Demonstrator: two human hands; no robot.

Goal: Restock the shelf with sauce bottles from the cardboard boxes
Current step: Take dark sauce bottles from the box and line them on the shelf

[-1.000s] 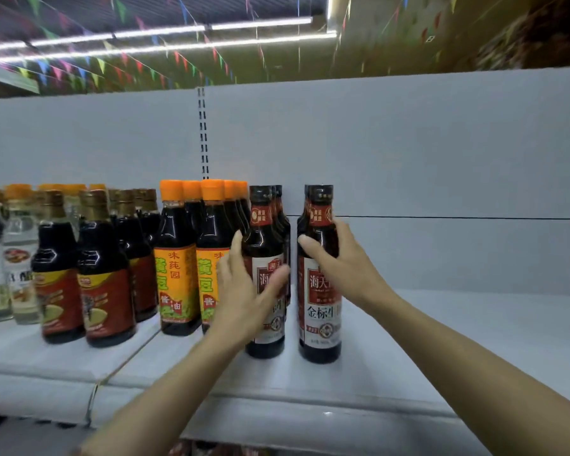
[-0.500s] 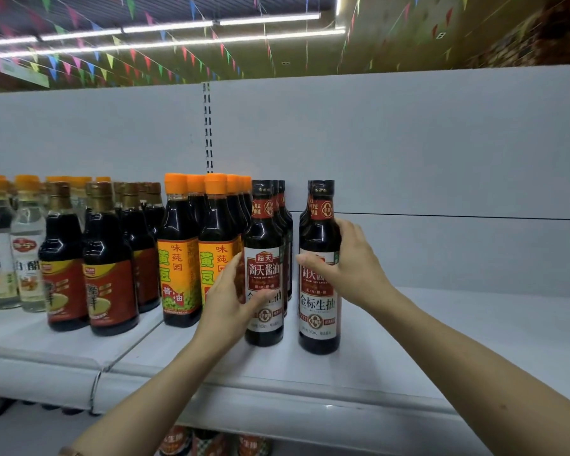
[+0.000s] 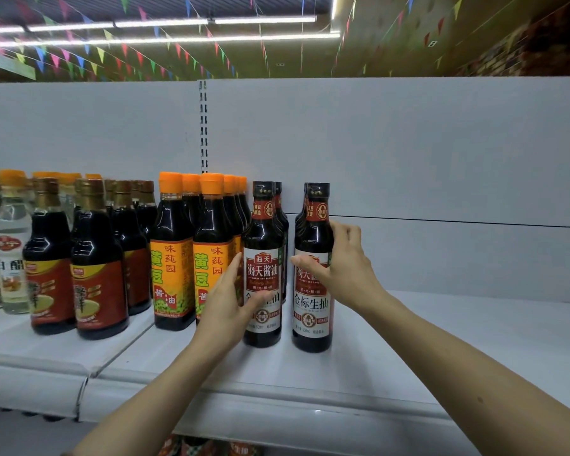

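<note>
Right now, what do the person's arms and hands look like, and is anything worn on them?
Both forearms are bare, with no sleeve in view. The left hand and the right hand wear no gloves, and no ring or watch shows. The fingernails are short and unpainted. The upper arms are out of frame.

Left-hand bottle (image 3: 263,264) now label-forward, nearer the orange-capped row (image 3: 191,248).

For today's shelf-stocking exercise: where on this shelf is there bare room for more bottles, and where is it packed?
Bare shelf runs right of the right-hand black-capped bottle, which the right hand holds. A narrow gap separates it from the left black-capped bottle, held by the left hand. Leftward, the orange-capped bottles stand packed.
</note>
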